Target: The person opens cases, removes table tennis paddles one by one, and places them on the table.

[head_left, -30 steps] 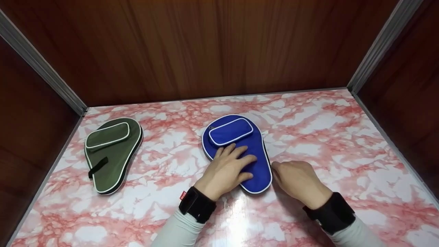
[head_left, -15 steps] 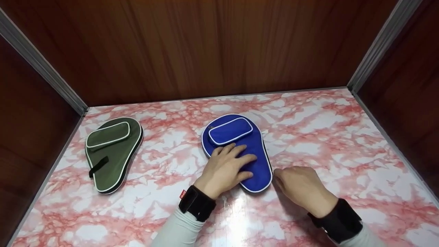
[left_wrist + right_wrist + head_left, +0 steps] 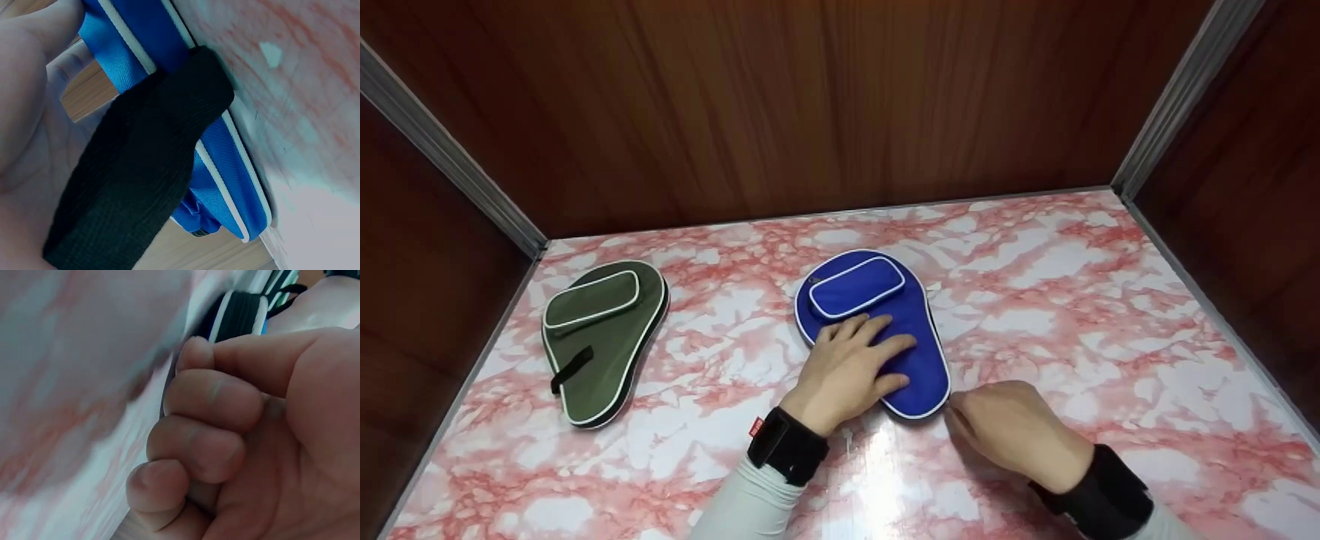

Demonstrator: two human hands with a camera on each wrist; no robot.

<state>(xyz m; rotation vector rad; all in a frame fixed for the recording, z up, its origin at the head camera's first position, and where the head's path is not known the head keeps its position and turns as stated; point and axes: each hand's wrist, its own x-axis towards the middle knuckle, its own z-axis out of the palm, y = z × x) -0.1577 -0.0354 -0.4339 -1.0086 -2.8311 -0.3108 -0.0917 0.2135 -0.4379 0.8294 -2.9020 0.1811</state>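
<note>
A blue table tennis paddle case (image 3: pixel 919 367) with white piping and a raised pocket lies flat, its narrow end toward me. My left hand (image 3: pixel 840 371) rests on its lower left part, fingers spread. In the left wrist view a black strap (image 3: pixel 129 163) crosses the case's side, beside the palm. At the case's lower right edge is my right hand (image 3: pixel 1009 427), its fingers curled. In the right wrist view, thumb and forefinger pinch together by the black zipper band (image 3: pixel 239 318). The zipper pull itself is hidden by the fingertips.
An olive green paddle case (image 3: pixel 611 352) with a black strap lies to the left. The red and white marbled tabletop (image 3: pixel 1050 277) is bounded by brown wood panels (image 3: pixel 810 112) at the back and both sides.
My right hand has slid along the blue case's right edge, toward me and around to its narrow end. My left hand stays on the case. The head view has shifted slightly.
</note>
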